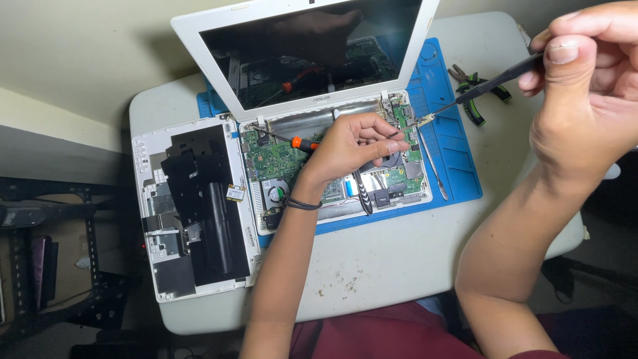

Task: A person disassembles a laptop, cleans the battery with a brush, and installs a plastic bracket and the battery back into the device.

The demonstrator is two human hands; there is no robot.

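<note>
While the white laptop (332,133) lies opened up on the blue mat (458,166), its green circuit board (279,159) is laid bare in the head view. The left hand (349,149) is rested on the board, its grip pressed together on a thin dark tool (362,189) whose lower end is pointed toward the near edge of the laptop. A small screwdriver with an orange handle (302,142) is seen lying on the board just beside that hand. The right hand (585,93) is raised well above the counter (399,259), and a long black screwdriver (478,86) is pinched in its grip, the tip being set at the hinge corner (415,121) of the board. The removed bottom cover (193,206) is placed to the left of the laptop. Green-handled pliers (475,90) are left on the counter, beyond the mat's right edge.
</note>
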